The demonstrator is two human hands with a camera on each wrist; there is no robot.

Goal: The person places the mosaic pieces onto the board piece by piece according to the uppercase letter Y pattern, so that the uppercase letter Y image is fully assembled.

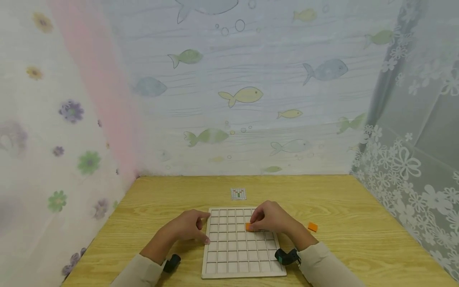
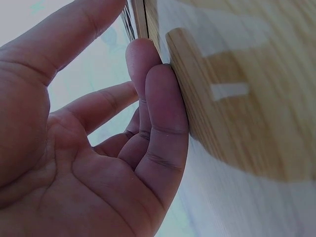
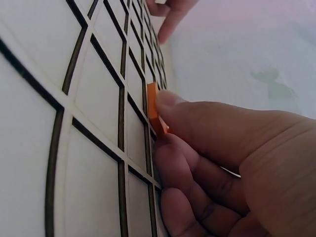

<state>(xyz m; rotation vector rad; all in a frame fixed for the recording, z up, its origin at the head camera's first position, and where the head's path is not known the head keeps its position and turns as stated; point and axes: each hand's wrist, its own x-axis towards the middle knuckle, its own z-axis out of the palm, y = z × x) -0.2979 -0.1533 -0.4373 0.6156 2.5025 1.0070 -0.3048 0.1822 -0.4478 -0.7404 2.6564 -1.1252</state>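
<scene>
A pale wooden grid board (image 1: 232, 255) with square cells lies on the table. My right hand (image 1: 274, 218) pinches an orange square tile (image 1: 248, 227) between thumb and fingers, over the upper middle cells. In the right wrist view, the tile (image 3: 153, 106) is tilted against the grid lines, with the thumb on one face. At the board's left edge, my left hand (image 1: 184, 226) rests with thumb and index finger apart, their tips at the rim. The left wrist view shows its palm (image 2: 94, 182) with nothing held and the fingers beside the tabletop.
A second orange tile (image 1: 312, 227) lies on the wooden table (image 1: 340, 207) right of the right hand. Behind the board is a small card (image 1: 238, 194) with a coloured grid pattern. Fish-printed cloth (image 1: 247, 119) hangs along the table's far edge, with patterned sheets at both sides.
</scene>
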